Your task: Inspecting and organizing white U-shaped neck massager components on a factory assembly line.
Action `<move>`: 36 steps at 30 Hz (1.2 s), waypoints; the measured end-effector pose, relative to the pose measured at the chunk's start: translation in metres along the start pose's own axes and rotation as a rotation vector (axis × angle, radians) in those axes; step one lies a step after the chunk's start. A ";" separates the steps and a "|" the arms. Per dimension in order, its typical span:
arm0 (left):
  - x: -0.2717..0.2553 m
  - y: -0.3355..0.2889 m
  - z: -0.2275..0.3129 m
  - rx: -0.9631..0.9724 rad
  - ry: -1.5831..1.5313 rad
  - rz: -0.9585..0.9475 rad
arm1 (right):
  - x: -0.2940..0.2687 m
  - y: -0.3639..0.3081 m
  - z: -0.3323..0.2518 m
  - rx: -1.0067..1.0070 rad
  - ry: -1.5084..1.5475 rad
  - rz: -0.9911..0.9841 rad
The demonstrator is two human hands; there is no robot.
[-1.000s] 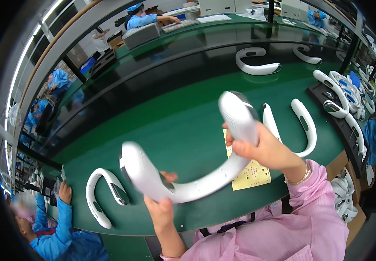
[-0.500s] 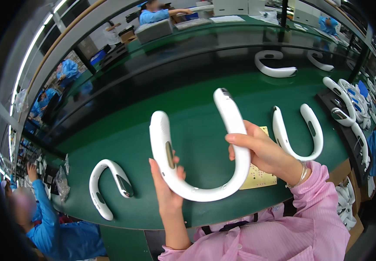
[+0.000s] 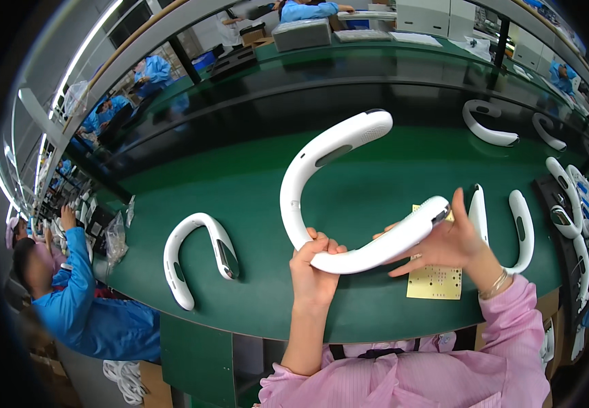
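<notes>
A white U-shaped neck fan [image 3: 290,190] with dark oval panels is tilted above the green table, its opening toward the right. My left hand [image 3: 316,277] is closed around its lower curve. Behind the fan's lower right end, my right hand [image 3: 459,239] is open with fingers spread; whether it touches the fan I cannot tell. Below that hand lies a yellow sheet [image 3: 437,285] with small printed marks. A second neck fan [image 3: 199,219] rests on the table to the left, and a third [image 3: 528,238] lies at the right, partly hidden by my right hand.
More neck fans [image 3: 490,134] lie on the far right. Along the right edge, a black tray [image 3: 557,234] holds white parts. A clear plastic bag [image 3: 116,238] sits at the left table edge beside a person in blue [image 3: 80,272]. Other blue-clad people work further off.
The fan has turned clockwise, from opening away from me to opening rightward. My right hand has let go and spread its fingers; my left hand now grips the lower curve. The view has shifted.
</notes>
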State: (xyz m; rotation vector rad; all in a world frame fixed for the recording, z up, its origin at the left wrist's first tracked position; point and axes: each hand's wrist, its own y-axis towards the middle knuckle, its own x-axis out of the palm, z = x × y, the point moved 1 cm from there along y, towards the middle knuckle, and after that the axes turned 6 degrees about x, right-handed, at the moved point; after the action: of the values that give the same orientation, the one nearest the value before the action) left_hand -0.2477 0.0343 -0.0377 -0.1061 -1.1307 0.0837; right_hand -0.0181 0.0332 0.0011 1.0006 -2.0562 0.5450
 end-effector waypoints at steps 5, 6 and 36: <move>0.008 -0.004 0.001 -0.005 0.228 0.002 | 0.018 -0.001 -0.034 0.231 -1.200 0.052; 0.015 -0.005 0.001 0.049 0.288 0.028 | 0.031 0.003 -0.026 0.133 -1.560 -0.072; 0.001 0.038 0.000 0.292 0.909 -0.082 | -0.115 0.051 -0.126 -0.694 -2.231 0.918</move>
State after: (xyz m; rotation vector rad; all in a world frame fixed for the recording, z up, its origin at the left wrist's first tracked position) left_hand -0.2475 0.0725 -0.0416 0.1558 -0.2068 0.1112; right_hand 0.0437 0.1994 -0.0150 -0.3986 -3.8782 -1.7336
